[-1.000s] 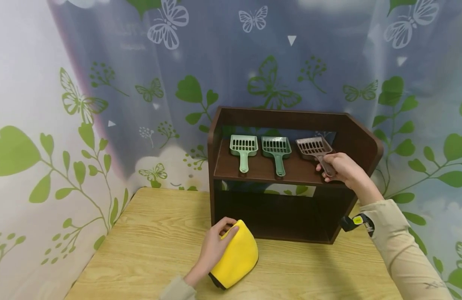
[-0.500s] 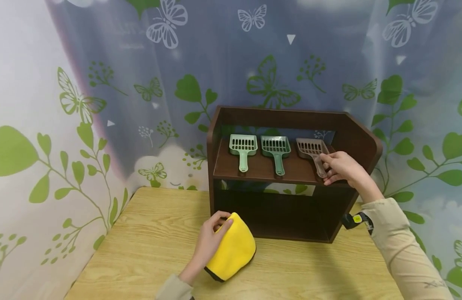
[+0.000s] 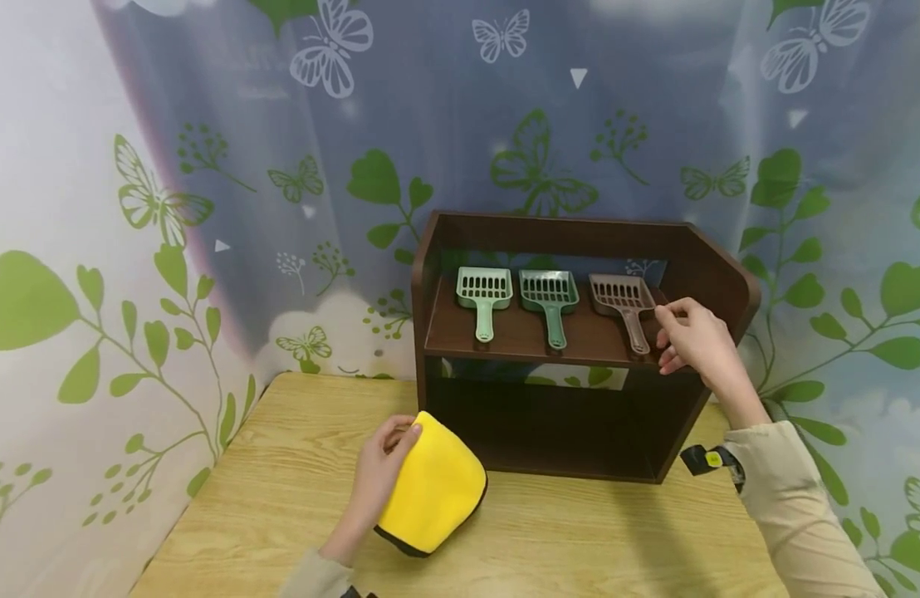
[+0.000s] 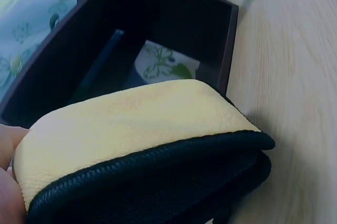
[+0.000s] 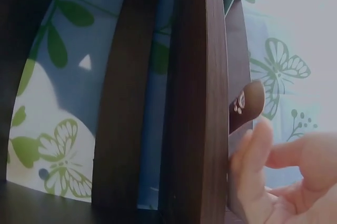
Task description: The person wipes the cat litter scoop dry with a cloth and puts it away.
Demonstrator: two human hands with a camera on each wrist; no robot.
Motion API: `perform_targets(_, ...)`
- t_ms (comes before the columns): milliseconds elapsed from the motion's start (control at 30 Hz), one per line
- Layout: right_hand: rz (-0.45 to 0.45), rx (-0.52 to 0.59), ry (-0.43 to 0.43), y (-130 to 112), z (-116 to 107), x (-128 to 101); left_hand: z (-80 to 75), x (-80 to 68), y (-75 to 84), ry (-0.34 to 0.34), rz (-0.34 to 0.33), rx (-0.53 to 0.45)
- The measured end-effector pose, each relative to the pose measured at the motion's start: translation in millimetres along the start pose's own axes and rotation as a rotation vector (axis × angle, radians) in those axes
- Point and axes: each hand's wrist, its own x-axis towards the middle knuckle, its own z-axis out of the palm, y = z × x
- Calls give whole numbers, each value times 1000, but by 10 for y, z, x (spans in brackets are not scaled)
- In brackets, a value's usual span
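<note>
Right hand (image 3: 695, 342) sits at the shelf's front edge, just right of the brown scoop (image 3: 624, 303); fingers loosely curled, gripping nothing, off the handle as far as I can see. Brown scoop lies flat on the upper board of the dark wooden shelf (image 3: 717, 274), handle toward me. Two green scoops (image 3: 518, 299) lie left of it in the same row. Left hand (image 3: 378, 469) rests on the worktop (image 3: 281, 498), fingers curled over the near edge of a folded yellow cloth (image 3: 433, 494) in front of the shelf.
</note>
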Motion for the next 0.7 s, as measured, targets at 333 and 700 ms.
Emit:
perform_targets(333, -74, 61, 233, 118, 134, -201, -333, -2, -297, 102, -178, 41)
perform_targets(700, -111, 361, 306, 300, 440, -535, -709, -57, -633, 94, -339, 185)
